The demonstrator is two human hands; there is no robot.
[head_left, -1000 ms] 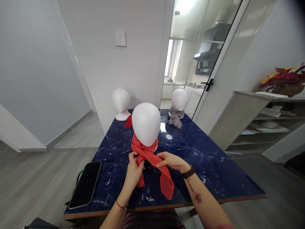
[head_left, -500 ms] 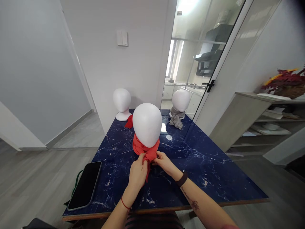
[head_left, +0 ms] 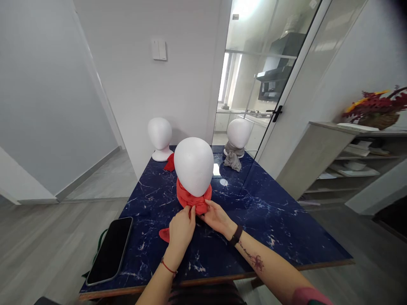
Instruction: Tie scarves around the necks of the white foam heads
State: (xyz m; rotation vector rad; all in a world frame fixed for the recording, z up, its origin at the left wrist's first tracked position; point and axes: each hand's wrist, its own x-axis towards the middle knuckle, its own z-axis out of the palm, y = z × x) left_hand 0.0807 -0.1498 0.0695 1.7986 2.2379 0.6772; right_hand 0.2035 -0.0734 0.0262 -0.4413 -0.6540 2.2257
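Observation:
A white foam mannequin head (head_left: 193,163) stands near the middle of the table, with a red scarf (head_left: 187,195) wrapped round its neck. At the front of the neck, my left hand (head_left: 182,226) pinches the scarf's gathered cloth. One red end of the scarf sticks out to the left of that hand. My right hand (head_left: 218,216) grips the right side of the bunched cloth, thumb on top and fingers curled underneath. Part of the knot or fold is hidden behind my fingers.
The blue marble-patterned table (head_left: 254,220) carries a black phone (head_left: 110,252) at its left front. A bare mannequin head (head_left: 160,134) stands at the back left beside red cloth (head_left: 169,162). Another head (head_left: 239,133) at the back right wears a grey scarf (head_left: 233,161). Shelves (head_left: 346,165) stand to the right.
The scarf's hanging end, in front of the neck before, now lies out to the left under my left hand. My right hand has turned more palm-up at the cloth. The view has shifted slightly.

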